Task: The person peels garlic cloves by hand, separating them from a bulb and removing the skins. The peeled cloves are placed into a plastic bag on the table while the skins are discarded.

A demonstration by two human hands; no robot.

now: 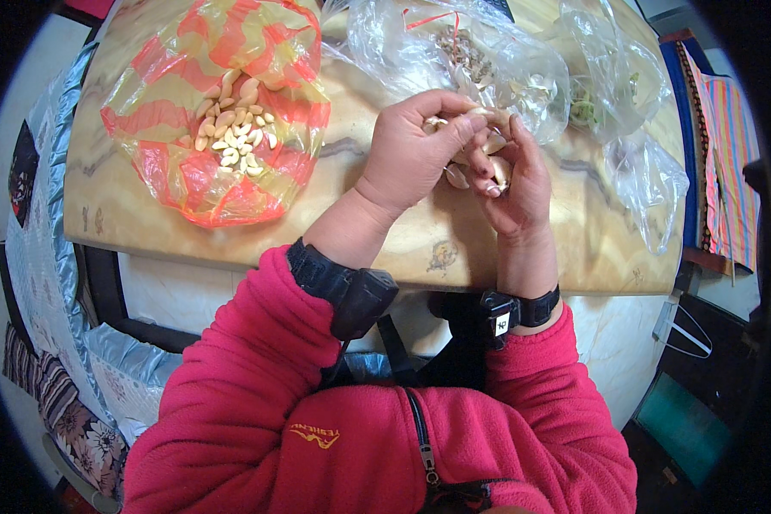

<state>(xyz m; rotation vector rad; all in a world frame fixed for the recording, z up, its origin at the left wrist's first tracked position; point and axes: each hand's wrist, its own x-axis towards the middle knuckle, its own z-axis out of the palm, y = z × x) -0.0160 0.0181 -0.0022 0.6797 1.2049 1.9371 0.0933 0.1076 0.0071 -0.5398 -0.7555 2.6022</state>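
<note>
My left hand [411,144] and my right hand [520,183] meet above the table, right of centre. The left thumb and forefinger pinch a garlic clove [480,112] against the right fingertips; the fingers partly cover it. Curled fingers of my right hand hold another garlic clove in its skin [501,172]. Unpeeled garlic cloves [457,176] show between and beneath the hands, partly hidden. To the left, peeled garlic cloves [231,138] lie heaped on a spread red-and-yellow striped plastic bag [160,119].
Behind my hands, a clear plastic bag [385,48] holds brown bits and papery garlic skins [533,90]. Farther right, another clear bag [617,70] contains green plant pieces [584,106]. The marbled tabletop [385,257] ends just before my body. A striped cloth [726,154] hangs at far right.
</note>
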